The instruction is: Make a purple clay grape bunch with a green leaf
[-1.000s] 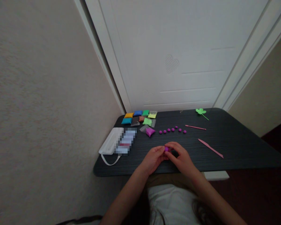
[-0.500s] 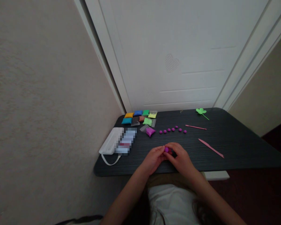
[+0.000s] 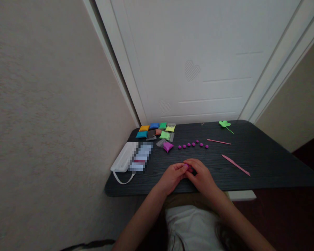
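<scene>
A small lump of purple modelling clay is pinched between my two hands, mostly covered by the fingers. My left hand has its thumb pressed over the lump. From the other side, the closed fingers of my right hand meet it. Beyond the hands lies a row of several small purple clay balls. To the left of that row rests a bag of purple clay with its clear wrapper folded back.
At the back left are several coloured clay packets. A white power bank and a phone lie left. On the right are a pink clay knife, a thin pink tool and a green clay clover. A door stands behind the dark table.
My left thumb has moved over the purple clay, so less of it shows. The hands stay in about the same place, and the things on the table have not moved.
</scene>
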`<action>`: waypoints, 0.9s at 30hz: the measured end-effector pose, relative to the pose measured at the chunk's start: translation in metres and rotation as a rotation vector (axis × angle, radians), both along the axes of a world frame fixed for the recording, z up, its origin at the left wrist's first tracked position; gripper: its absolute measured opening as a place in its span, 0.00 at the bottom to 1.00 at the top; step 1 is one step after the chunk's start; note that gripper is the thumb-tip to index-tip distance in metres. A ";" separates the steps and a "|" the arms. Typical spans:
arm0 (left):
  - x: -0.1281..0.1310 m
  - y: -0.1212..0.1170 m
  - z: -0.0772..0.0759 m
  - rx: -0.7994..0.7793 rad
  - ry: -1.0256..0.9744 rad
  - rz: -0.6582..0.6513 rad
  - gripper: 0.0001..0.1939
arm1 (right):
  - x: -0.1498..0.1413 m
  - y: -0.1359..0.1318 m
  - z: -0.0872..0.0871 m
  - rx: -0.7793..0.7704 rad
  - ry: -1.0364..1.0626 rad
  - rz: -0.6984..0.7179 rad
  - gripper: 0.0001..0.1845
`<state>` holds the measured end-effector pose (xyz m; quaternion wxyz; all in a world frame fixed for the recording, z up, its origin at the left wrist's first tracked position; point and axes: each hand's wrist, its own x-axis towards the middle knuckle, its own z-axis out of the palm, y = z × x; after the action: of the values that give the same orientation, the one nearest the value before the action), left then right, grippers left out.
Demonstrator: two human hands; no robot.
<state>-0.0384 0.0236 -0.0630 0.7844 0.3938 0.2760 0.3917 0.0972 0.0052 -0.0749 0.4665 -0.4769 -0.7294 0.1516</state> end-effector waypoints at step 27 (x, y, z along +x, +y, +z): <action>-0.002 0.001 -0.006 -0.057 -0.061 0.037 0.09 | 0.003 -0.001 0.000 0.020 0.040 -0.027 0.11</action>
<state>-0.0405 0.0250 -0.0692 0.7960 0.3539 0.2705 0.4098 0.1002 0.0040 -0.0744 0.4878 -0.4790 -0.7147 0.1476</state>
